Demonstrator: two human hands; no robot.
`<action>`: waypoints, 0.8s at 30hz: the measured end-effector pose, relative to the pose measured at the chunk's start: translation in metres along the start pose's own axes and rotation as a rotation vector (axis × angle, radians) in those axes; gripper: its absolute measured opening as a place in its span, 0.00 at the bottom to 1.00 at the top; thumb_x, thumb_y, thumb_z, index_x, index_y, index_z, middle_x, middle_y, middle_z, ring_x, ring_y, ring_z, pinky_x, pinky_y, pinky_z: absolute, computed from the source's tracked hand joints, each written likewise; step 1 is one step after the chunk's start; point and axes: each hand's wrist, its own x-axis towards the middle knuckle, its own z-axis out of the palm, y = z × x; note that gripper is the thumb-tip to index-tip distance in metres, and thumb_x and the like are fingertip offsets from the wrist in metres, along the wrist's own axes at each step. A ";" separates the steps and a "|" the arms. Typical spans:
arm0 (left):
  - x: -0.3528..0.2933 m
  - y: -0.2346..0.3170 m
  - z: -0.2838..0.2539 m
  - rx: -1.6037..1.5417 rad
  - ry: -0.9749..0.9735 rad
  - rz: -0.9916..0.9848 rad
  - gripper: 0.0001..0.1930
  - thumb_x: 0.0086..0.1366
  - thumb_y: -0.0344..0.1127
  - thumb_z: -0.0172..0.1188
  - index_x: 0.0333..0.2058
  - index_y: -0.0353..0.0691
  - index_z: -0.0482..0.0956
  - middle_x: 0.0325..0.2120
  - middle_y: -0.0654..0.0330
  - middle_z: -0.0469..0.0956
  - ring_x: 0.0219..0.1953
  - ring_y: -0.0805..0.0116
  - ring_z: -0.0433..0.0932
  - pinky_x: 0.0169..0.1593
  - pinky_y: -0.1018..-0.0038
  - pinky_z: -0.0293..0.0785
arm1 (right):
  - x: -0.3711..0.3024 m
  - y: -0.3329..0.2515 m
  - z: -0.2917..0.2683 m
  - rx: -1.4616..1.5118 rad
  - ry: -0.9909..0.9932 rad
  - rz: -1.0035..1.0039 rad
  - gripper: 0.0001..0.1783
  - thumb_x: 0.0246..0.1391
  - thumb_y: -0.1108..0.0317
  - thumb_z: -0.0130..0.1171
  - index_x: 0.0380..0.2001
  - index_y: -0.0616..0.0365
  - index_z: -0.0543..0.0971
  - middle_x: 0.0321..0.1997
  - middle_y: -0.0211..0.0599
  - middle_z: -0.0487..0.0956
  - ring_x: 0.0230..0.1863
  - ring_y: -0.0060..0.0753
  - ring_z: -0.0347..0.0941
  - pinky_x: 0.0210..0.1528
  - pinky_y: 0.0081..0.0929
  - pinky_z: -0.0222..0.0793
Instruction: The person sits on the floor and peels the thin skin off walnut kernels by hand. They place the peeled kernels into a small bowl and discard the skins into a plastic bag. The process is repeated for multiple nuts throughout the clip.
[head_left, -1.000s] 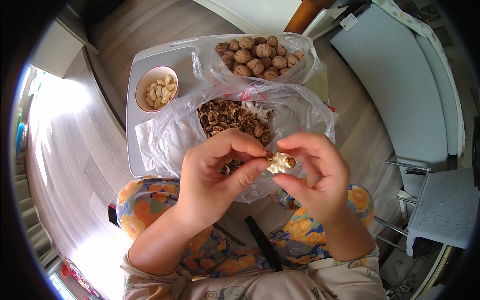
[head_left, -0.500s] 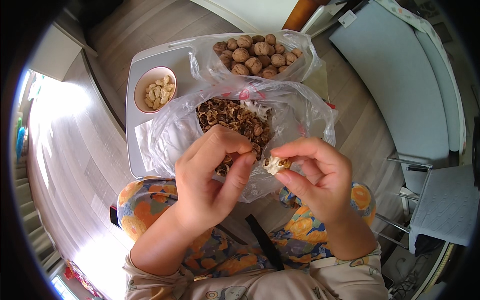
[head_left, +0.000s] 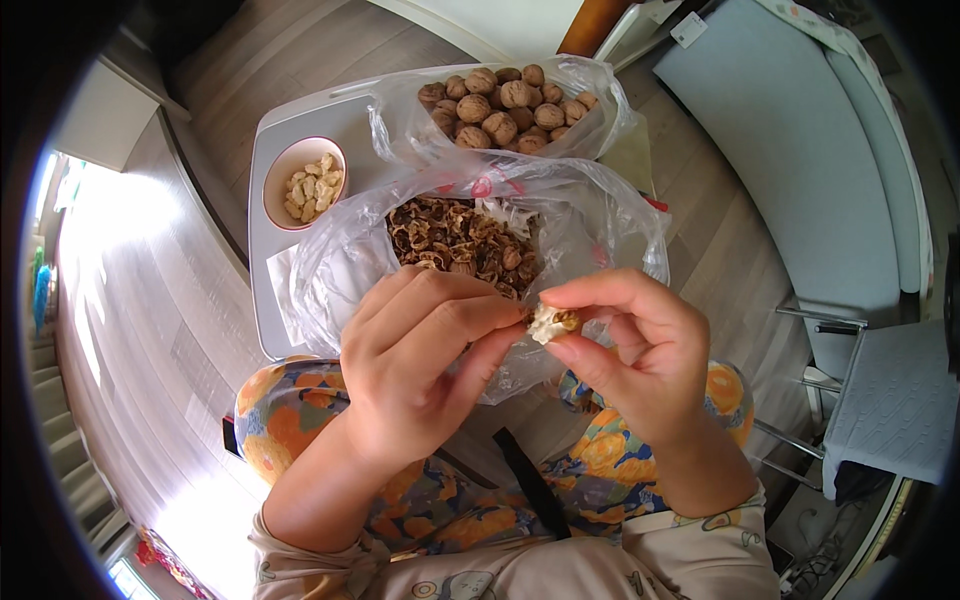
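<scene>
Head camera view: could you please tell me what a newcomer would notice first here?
Centre frame, the left hand and right hand pinch a pale walnut kernel piece between fingertips. Behind them, a clear plastic bag of brown broken shells lies open; beyond it sits a clear bag of whole walnuts.

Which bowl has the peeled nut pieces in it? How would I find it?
Look at the pale grey tray on the floor. Near its far left corner sits a small round bowl, beside two clear plastic bags. It alone is a dish, white inside with a pinkish rim, holding pale nut pieces, not brown shells.
</scene>
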 end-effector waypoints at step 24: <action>0.001 0.000 -0.002 -0.116 -0.052 -0.127 0.07 0.42 0.22 0.60 0.23 0.35 0.74 0.22 0.58 0.73 0.23 0.65 0.71 0.27 0.75 0.67 | 0.001 0.001 0.001 -0.104 0.019 -0.049 0.13 0.38 0.82 0.57 0.32 0.64 0.74 0.29 0.35 0.76 0.28 0.19 0.72 0.31 0.16 0.68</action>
